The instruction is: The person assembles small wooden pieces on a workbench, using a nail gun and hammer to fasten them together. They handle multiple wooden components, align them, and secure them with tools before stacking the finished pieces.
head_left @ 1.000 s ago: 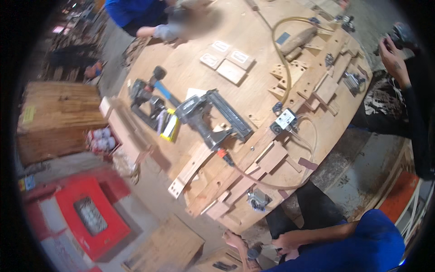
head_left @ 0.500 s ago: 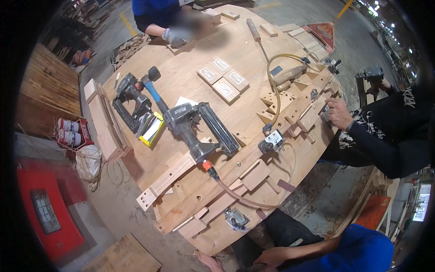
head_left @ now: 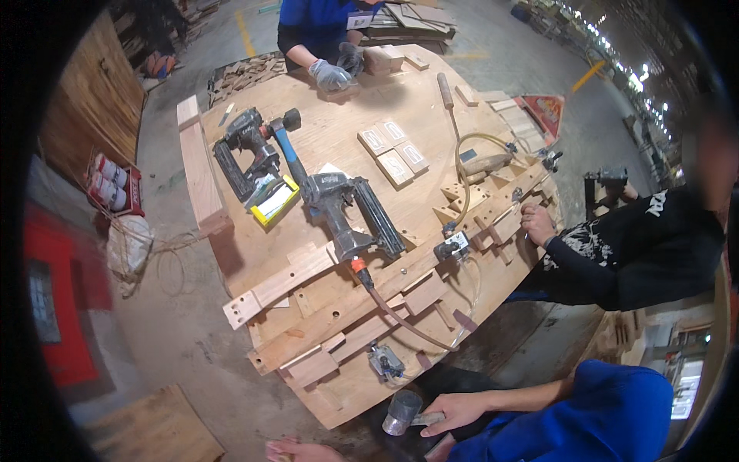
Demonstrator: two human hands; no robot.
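Our right hand (head_left: 454,410) is clamped on a mallet (head_left: 403,413) below the bench (head_left: 339,146) edge; our left hand (head_left: 296,450) lies open, fingers apart.

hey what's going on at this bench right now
The wearer's right hand grips a mallet just off the near edge of a plywood workbench; the left hand is barely in view at the bottom, its grip unclear. On the bench lie two nail guns, a blue-handled hammer and small wooden blocks. A person in black rests a hand on the right edge, and a gloved hand works at the far end.
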